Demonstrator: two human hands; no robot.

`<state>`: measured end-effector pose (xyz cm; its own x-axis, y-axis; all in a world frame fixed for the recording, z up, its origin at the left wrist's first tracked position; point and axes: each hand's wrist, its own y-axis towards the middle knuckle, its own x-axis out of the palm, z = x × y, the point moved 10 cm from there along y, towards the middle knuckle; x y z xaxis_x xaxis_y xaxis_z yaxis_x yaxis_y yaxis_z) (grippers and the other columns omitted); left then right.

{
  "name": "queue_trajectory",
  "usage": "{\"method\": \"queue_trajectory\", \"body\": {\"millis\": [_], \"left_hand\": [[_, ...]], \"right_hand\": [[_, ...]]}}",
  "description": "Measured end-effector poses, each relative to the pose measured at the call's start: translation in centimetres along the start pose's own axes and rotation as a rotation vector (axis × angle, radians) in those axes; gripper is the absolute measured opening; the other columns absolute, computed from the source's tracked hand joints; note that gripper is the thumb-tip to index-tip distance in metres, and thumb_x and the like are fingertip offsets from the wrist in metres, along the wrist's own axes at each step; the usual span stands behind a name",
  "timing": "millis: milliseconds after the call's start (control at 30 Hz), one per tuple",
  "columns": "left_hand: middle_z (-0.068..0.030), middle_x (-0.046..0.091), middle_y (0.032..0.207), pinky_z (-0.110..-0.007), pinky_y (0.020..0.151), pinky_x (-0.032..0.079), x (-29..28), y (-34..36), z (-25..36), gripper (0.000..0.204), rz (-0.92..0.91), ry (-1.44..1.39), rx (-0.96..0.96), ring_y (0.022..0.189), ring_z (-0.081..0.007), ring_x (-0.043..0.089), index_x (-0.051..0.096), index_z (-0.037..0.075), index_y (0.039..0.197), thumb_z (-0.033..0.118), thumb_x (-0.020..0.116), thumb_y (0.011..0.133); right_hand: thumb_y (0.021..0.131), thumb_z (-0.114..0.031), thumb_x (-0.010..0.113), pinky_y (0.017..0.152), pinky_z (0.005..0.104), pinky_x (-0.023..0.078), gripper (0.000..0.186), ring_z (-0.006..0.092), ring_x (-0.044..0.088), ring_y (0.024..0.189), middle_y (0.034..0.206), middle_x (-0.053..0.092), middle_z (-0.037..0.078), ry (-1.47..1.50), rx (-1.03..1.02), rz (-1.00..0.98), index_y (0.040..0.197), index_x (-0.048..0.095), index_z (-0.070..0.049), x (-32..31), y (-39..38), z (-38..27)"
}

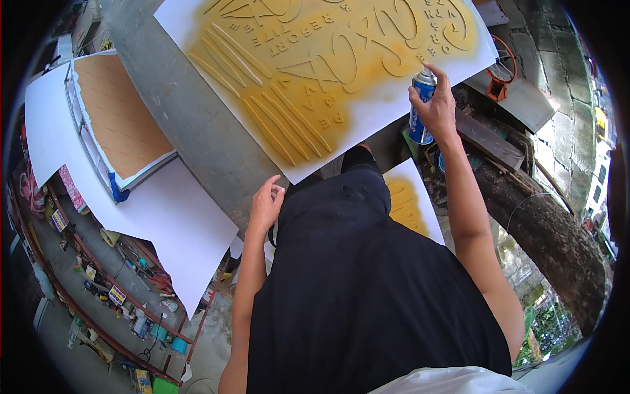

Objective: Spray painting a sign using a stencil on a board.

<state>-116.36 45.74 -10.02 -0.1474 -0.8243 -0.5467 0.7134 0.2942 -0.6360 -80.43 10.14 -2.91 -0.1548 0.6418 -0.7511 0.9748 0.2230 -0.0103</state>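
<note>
In my right hand point(436, 108) is an upright blue spray can point(420, 125), with the index finger bent over its nozzle at the top. The can stands just beyond the lower right edge of a large white sheet point(177, 13) on the grey table. Gold-yellow paint point(348, 72) covers much of that sheet, over raised letters and long wavy strips point(289, 128). My left hand point(268, 202) hangs near the sheet's closest corner, its fingers loosely bent and apart, holding nothing that I can see.
Another white sheet with yellow paint point(413, 203) lies lower, beside my legs. To the left are a brown board point(121, 111) and large white panels point(174, 223) above a cluttered rack point(125, 289). An orange basketball hoop point(499, 69) and a thick tree trunk point(545, 230) are on the right.
</note>
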Motion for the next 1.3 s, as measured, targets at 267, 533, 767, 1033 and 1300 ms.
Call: {"method": "queue_trajectory", "body": {"millis": [267, 533, 767, 1033, 1300], "left_hand": [[-0.0111, 0.076, 0.102, -0.038, 0.084, 0.058, 0.1, 0.3, 0.6, 0.043, 0.022, -0.018, 0.006, 0.084, -0.0235, 0.073, 0.063, 0.007, 0.138, 0.014, 0.07, 0.097], [-0.0099, 0.076, 0.1, -0.038, 0.085, 0.058, 0.2, -0.2, -0.3, 0.043, 0.034, -0.002, 0.013, 0.082, -0.0237, 0.073, 0.064, 0.009, 0.138, 0.014, 0.07, 0.096], [-0.0091, 0.076, 0.102, -0.039, 0.088, 0.057, 0.1, -0.4, -0.7, 0.044, 0.028, -0.025, -0.024, 0.083, -0.0236, 0.073, 0.064, 0.009, 0.139, 0.016, 0.069, 0.096], [-0.0059, 0.076, 0.103, -0.041, 0.094, 0.053, 0.5, -0.1, -1.0, 0.044, 0.015, -0.004, -0.014, 0.085, -0.0226, 0.073, 0.063, 0.011, 0.14, 0.019, 0.069, 0.096], [-0.0038, 0.076, 0.104, -0.041, 0.096, 0.052, -0.1, -0.2, -2.1, 0.044, 0.019, 0.014, -0.027, 0.085, -0.0219, 0.073, 0.063, 0.013, 0.14, 0.02, 0.069, 0.097]], "right_hand": [[0.085, -0.025, 0.081, 0.085, 0.0519, 0.058, 0.068, 0.0454, 0.069, 0.101, 0.119, 0.061, 0.021, 0.048, -0.14, -0.113, 0.146, 0.05, -0.02, 3.5, -2.2, -4.6], [0.086, -0.025, 0.08, 0.085, 0.0522, 0.058, 0.066, 0.0462, 0.069, 0.099, 0.12, 0.061, 0.022, 0.002, -0.114, -0.079, 0.145, 0.051, -0.018, 2.9, -0.5, -2.9], [0.085, -0.022, 0.081, 0.081, 0.052, 0.058, 0.067, 0.046, 0.069, 0.098, 0.119, 0.06, 0.021, -0.005, -0.137, -0.088, 0.144, 0.05, -0.019, 3.2, -2.9, -3.9], [0.084, -0.02, 0.083, 0.082, 0.0516, 0.059, 0.069, 0.0469, 0.069, 0.097, 0.12, 0.06, 0.021, 0.037, -0.179, -0.258, 0.144, 0.051, -0.02, 5.5, -6.9, -5.6], [0.086, -0.022, 0.081, 0.088, 0.0513, 0.057, 0.07, 0.0433, 0.067, 0.106, 0.121, 0.06, 0.021, 0.004, -0.124, -0.034, 0.147, 0.047, -0.018, 1.5, -3.5, -4.6]]}}
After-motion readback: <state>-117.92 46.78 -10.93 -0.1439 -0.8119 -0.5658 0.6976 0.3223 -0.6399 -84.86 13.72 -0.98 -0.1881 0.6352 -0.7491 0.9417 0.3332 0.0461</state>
